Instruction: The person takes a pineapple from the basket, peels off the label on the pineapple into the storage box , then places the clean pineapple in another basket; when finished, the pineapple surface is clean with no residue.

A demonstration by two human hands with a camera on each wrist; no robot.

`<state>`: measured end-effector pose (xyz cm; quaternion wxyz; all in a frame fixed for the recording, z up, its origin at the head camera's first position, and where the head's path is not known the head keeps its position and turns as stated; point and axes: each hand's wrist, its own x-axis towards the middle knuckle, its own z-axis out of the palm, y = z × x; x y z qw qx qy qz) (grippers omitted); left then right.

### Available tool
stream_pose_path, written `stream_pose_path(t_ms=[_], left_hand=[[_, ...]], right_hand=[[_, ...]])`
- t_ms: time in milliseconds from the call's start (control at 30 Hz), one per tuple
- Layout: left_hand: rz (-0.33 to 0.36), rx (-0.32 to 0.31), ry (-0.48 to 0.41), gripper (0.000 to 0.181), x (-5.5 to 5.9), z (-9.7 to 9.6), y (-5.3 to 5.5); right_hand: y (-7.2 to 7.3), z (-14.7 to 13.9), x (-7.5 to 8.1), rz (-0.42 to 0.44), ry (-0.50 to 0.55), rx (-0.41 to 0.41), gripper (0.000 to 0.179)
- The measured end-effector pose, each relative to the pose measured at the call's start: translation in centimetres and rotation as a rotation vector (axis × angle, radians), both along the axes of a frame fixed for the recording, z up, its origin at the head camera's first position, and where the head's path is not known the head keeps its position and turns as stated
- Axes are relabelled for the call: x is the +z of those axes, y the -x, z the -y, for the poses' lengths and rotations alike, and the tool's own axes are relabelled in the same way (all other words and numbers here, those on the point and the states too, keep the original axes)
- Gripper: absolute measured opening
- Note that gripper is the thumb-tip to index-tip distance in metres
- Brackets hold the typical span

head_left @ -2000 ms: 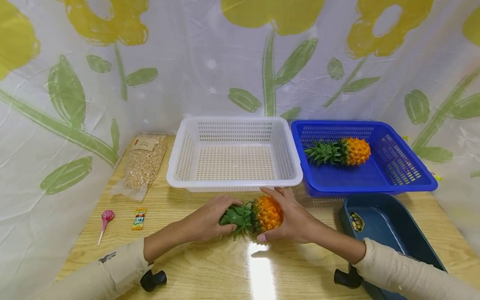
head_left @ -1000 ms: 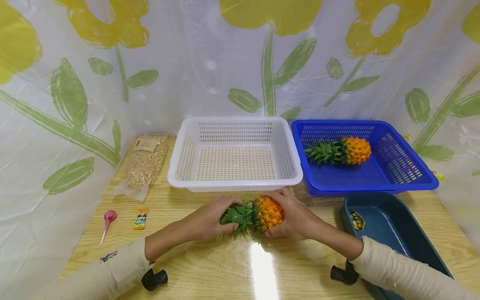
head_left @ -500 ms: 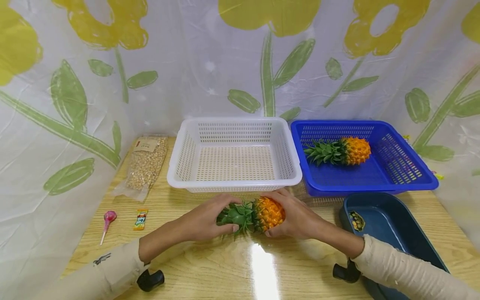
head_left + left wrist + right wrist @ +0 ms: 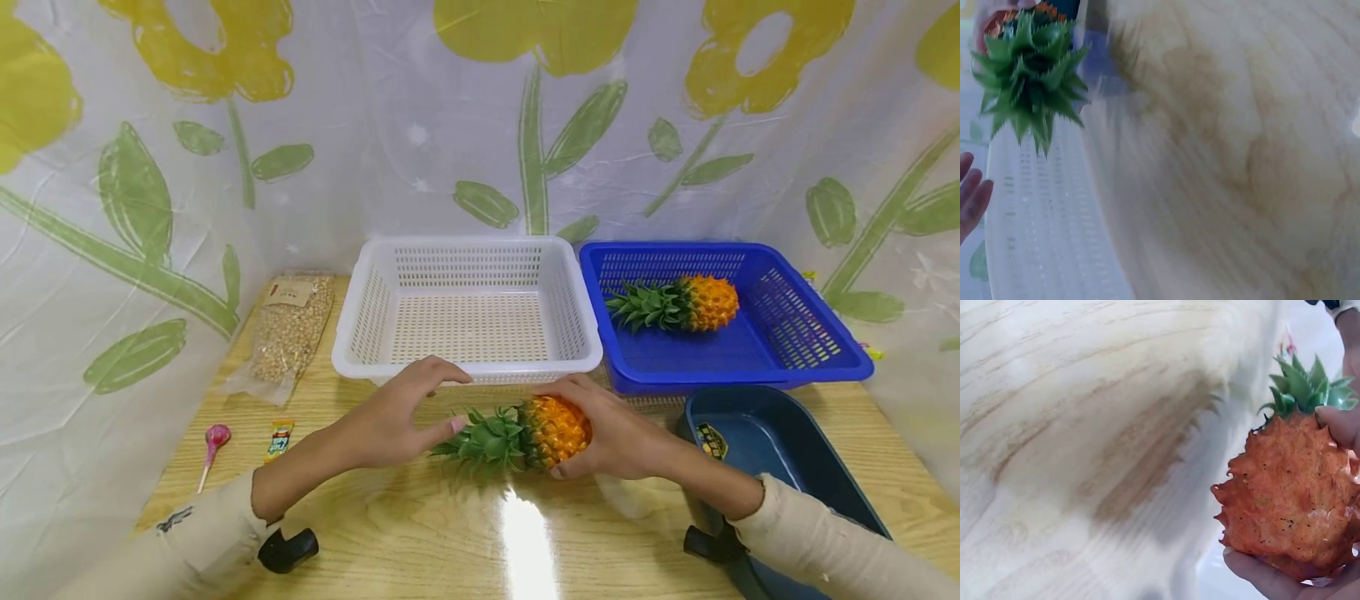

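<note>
An orange pineapple (image 4: 557,432) with a spiky green crown lies sideways in front of the white basket in the head view. Its fruit is gripped by my right hand (image 4: 624,433), thumb on the near side and fingers over the far side. The right wrist view shows the bumpy skin of the pineapple (image 4: 1294,494) between thumb and fingers. My left hand (image 4: 393,417) is beside the crown, thumb and fingers spread and holding nothing. In the left wrist view, the left hand's fingers (image 4: 972,200) are apart from the crown (image 4: 1032,78). Whether the pineapple touches the table is unclear.
Behind the hands stands a white basket (image 4: 465,368). A blue basket (image 4: 697,360) beside it holds another pineapple (image 4: 708,303). A dark teal tray (image 4: 780,467) sits at right. At left are a grain bag (image 4: 288,333), a lollipop (image 4: 216,437) and a small packet (image 4: 278,439).
My left hand has let go of the crown and moved up and left, its fingers spreading. The right hand, first loose around the fruit, has closed on it and shifted it slightly right.
</note>
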<state>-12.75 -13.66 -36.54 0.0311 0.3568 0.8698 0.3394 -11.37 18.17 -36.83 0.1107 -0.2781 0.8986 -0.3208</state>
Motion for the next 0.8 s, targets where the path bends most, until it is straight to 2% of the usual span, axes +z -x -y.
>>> stream_pose_path(t_ms=[167,367,533,800], left_hand=[[-0.109,-0.006,-0.054,0.044,0.5,0.6,0.6],[-0.15,0.004,-0.113,0.039,0.6,1.3,1.4],[-0.131,0.036,-0.103,0.039,0.6,1.9,2.0],[-0.089,0.12,-0.01,0.042,-0.1,2.8,3.4]], right_hand=[[-0.2,-0.6,0.7,0.005,0.011,0.012,0.091],[-0.3,-1.2,1.4,0.051,0.062,0.015,0.089],[-0.4,-1.7,2.1,0.099,0.105,0.037,0.089],[-0.3,-3.0,3.2,0.152,0.138,0.048,0.09]])
